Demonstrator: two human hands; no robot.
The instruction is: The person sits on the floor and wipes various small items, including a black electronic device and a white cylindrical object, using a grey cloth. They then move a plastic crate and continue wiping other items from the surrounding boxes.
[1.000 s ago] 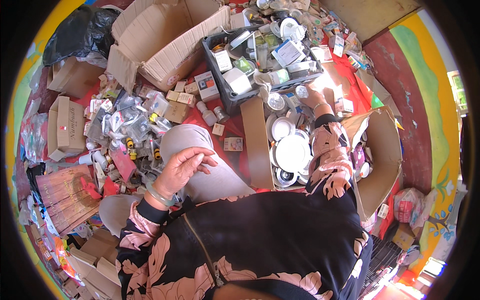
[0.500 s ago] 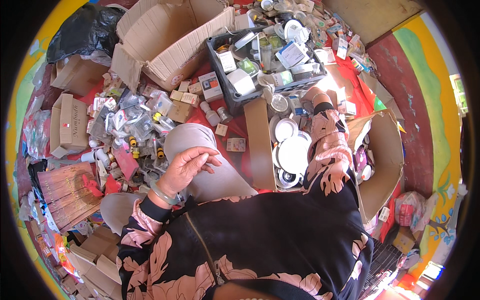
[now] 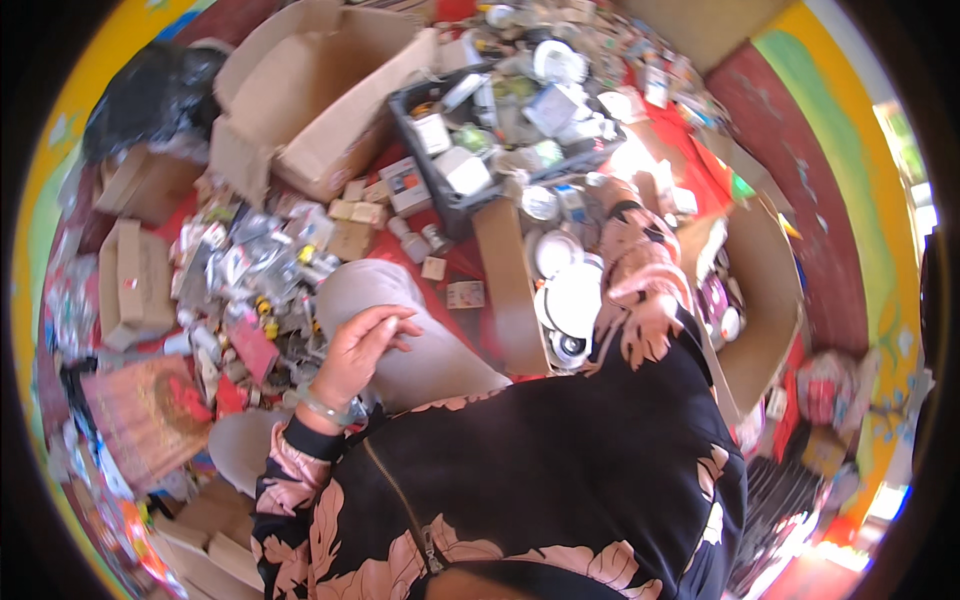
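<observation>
My left hand [image 3: 358,350] hovers over my grey-trousered knee [image 3: 375,290], its fingers loosely bent and a little apart, with nothing seen in them. A bangle circles that wrist. My right arm stretches forward across an open cardboard box [image 3: 510,285] holding round white lids or discs [image 3: 573,300]. At its end, my right hand [image 3: 618,188] is near the box's far side and the close edge of a dark plastic crate [image 3: 455,215]. Bright glare and blur wash out the right fingers, so their grip is hidden. Small cartons and clear packs fill the crate.
A large open carton [image 3: 310,90] stands beyond the crate, next to a black plastic bag [image 3: 150,100]. Loose packs and bottles [image 3: 250,260] are heaped at left, beside a smaller box [image 3: 135,285]. A wooden-looking board [image 3: 145,420] lies near my left knee.
The whole view has shifted slightly and blurred. My left hand stays over the knee, a bit lower in the picture. The right arm remains outstretched toward the crate's edge.
</observation>
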